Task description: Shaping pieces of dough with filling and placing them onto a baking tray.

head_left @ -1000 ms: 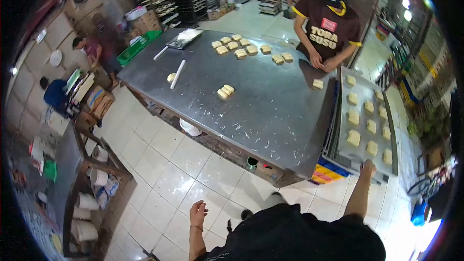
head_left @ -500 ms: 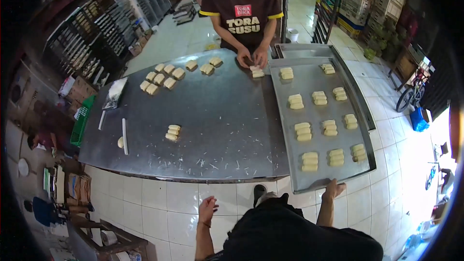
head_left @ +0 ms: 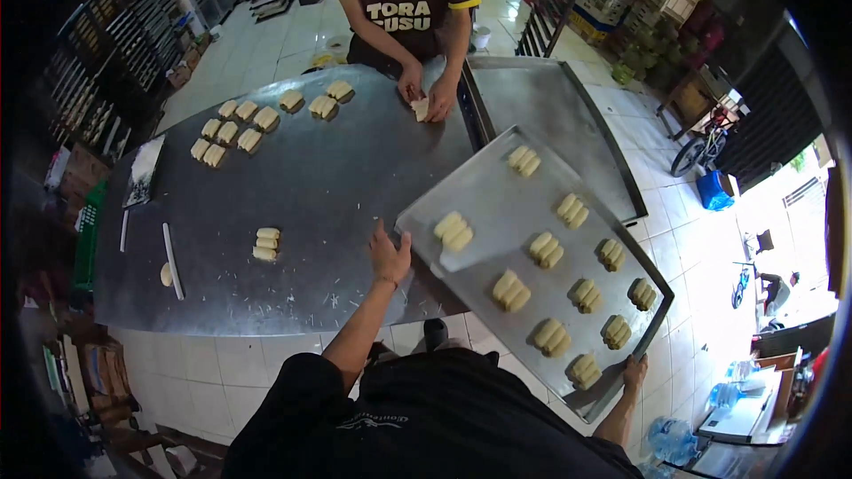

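A metal baking tray (head_left: 484,259) with several pieces of shaped dough (head_left: 548,250) is tilted askew in front of me, its left part over the table edge. My right hand (head_left: 634,374) grips its rim at the near right corner. Close by its left corner is my left hand (head_left: 389,255), fingers apart and stretched out; whether it touches the rim I cannot tell. Each dough piece on the tray is a ridged, rolled block, set apart from its neighbours.
Across the steel table (head_left: 337,204) a co-worker's hands (head_left: 426,99) handle a dough piece. More dough pieces (head_left: 235,129) lie at the far left, one (head_left: 266,244) nearer. A second tray (head_left: 541,102) lies beyond mine. White rods (head_left: 172,262) and a scraper-like slab (head_left: 144,173) sit left.
The loaded tray has swung round and come toward me, uncovering the other tray behind it. My left hand has risen from below the table edge to the tray's left corner.
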Tool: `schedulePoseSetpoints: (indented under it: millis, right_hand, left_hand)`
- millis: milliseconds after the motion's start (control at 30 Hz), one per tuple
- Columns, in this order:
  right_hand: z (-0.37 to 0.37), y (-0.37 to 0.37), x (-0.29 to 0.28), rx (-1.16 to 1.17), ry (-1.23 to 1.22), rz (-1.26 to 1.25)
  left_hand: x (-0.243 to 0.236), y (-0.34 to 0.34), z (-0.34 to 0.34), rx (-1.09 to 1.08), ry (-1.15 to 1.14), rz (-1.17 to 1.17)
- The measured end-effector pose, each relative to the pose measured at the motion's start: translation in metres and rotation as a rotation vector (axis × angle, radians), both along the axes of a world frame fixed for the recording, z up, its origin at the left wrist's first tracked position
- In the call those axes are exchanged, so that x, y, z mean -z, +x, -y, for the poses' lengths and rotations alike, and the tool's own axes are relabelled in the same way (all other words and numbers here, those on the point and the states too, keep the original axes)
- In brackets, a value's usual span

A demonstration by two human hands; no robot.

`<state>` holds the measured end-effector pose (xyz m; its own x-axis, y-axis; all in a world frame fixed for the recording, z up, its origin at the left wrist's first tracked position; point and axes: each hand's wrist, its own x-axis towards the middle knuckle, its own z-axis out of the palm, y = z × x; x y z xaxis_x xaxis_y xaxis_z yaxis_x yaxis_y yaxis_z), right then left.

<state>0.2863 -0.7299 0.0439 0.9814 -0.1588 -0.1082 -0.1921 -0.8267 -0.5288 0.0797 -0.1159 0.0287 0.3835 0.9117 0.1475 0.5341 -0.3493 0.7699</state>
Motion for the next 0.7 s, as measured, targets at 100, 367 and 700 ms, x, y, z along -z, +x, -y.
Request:
schedulePoseSetpoints:
  millis: [100, 367, 700]
  right_hand:
    - [0.05, 0.059, 0.019, -0.002, -0.199, 0.081]
    - [-0.128, 0.186, -0.031, -0.241, -0.042, 0.129]
    - [-0.395, 0.216, 0.029, -0.585, 0.426, 0.687]
  left_hand:
    - [0.008, -0.017, 0.011, 0.129, 0.09, -0.107]
    - [0.016, -0.143, 0.052, 0.168, -0.152, -0.277]
    - [0.022, -0.182, 0.04, 0.077, -0.306, -0.214]
